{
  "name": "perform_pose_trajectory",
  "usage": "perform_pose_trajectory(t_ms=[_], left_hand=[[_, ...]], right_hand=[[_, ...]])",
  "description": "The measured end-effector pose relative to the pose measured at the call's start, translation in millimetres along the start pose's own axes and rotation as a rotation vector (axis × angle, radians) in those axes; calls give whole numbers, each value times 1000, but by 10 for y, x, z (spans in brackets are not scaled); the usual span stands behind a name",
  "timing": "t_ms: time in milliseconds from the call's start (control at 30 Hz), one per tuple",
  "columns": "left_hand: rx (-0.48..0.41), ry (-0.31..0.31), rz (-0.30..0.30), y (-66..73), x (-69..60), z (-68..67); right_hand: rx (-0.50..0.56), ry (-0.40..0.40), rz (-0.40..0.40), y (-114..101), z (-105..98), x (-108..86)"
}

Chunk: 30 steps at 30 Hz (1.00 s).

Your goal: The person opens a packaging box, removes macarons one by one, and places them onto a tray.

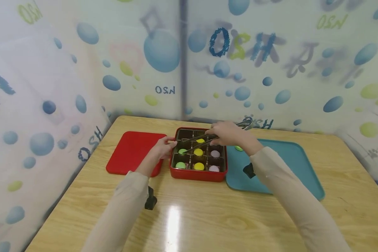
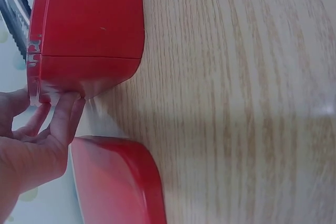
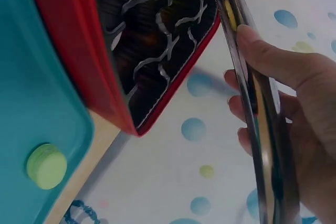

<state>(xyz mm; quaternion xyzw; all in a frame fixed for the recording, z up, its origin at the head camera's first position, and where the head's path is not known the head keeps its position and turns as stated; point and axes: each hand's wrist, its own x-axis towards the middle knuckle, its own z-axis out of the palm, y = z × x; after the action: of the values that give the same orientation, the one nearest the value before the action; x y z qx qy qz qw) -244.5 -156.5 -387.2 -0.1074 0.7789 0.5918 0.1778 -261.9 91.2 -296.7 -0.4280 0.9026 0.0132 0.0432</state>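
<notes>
In the head view a red box (image 1: 196, 175) with dark dividers holds green, yellow and lilac macarons in several compartments. My left hand (image 1: 162, 148) grips its left side, thumb at the rim and bent fingers (image 2: 63, 111) against the wall. My right hand (image 1: 228, 134) holds metal tongs (image 1: 246, 124) over the box from the back right. The tongs' arms are spread, and the nearer tip lies at a green macaron (image 1: 182, 152) in the left column. Whether that tip touches it I cannot tell. The right wrist view shows thumb and fingers on either side of the tongs.
A red lid-like flat piece (image 1: 132, 150) lies left of the box. To the right is a blue tray (image 1: 283, 164) with one green macaron (image 3: 48, 166) on it, partly hidden by my right arm in the head view. A patterned curtain (image 1: 129, 70) stands behind the table.
</notes>
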Motion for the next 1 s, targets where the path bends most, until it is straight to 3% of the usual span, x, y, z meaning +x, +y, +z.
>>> perform_pose_trajectory(t_ms=[367, 567, 733, 1000], left_hand=[[-11, -1, -11, -6, -10, -3], [-17, 3, -15, -8, -4, 12], [-14, -4, -12, -21, 3, 31], [-16, -1, -8, -11, -7, 3]], right_hand=[[-36, -304, 129, -278, -338, 327], [-88, -402, 168, -352, -395, 510], [-106, -401, 150, -351, -314, 566], [-27, -278, 75, -167, -222, 432]])
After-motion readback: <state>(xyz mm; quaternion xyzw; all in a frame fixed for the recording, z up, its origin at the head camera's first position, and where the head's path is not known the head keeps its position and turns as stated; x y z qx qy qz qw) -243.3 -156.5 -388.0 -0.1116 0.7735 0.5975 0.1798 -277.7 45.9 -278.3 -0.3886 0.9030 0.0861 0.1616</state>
